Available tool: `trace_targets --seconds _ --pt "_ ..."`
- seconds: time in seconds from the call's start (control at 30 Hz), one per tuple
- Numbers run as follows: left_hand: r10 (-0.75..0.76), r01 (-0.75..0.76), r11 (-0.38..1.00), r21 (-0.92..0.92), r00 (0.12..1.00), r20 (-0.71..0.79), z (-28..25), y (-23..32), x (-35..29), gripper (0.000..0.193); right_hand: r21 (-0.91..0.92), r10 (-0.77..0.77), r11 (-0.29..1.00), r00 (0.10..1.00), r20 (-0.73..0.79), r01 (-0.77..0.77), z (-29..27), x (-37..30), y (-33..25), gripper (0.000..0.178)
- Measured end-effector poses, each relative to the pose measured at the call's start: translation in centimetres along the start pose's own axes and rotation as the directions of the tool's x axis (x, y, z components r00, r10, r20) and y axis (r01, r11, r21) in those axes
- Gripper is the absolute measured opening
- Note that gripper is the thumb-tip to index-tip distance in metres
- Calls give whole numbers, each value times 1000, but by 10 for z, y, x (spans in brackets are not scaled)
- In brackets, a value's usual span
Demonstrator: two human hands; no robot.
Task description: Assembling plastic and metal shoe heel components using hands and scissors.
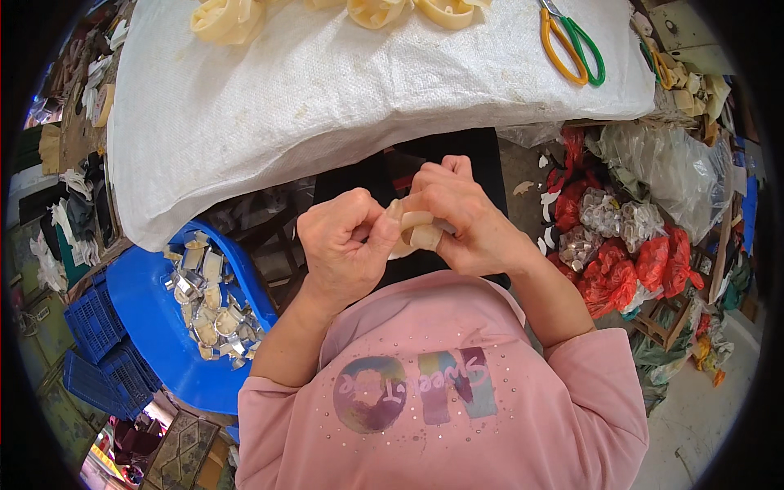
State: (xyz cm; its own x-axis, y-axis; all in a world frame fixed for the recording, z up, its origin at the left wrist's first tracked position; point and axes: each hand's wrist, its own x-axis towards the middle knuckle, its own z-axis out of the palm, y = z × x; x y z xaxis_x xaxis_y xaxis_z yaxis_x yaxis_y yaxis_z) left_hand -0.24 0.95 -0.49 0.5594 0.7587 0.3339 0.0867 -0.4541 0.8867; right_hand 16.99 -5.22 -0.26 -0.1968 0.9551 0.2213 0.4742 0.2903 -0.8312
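Observation:
In front of my chest, both hands work on a curled, cream-coloured band (423, 237) of thin, slightly see-through material. My left hand (345, 243) is closed, pinching the band's left edge between thumb and fingertips. From the right, my right hand (467, 214) grips the same band, its thumb below and its fingers bent over the top. Part of the band is hidden behind the fingers. Similar cream rolled bands (227, 20) lie at the far edge of the table, out of reach of both hands at this moment.
A white woven sheet (343, 98) covers the table ahead. Scissors (576, 53) with orange and green handles rest on its right. At left stands a blue basin (143, 327) of silvery and cream pieces, beside blue crates (102, 376). Red plastic bags (608, 278) crowd the right.

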Motion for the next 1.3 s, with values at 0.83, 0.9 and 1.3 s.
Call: trace_targets --seconds 0.83,0.9,1.3 --pt "284 -239 957 165 892 -352 -4 7 1 28 771 530 620 802 -275 -145 22 -20 -3 25" --pt "234 -228 972 54 920 -313 0 9 -3 28 842 573 532 770 -280 -90 30 -13 -9 25" --pt "300 -286 916 281 954 -7 4 4 -6 26 801 540 595 773 -333 -71 30 -19 -13 24"
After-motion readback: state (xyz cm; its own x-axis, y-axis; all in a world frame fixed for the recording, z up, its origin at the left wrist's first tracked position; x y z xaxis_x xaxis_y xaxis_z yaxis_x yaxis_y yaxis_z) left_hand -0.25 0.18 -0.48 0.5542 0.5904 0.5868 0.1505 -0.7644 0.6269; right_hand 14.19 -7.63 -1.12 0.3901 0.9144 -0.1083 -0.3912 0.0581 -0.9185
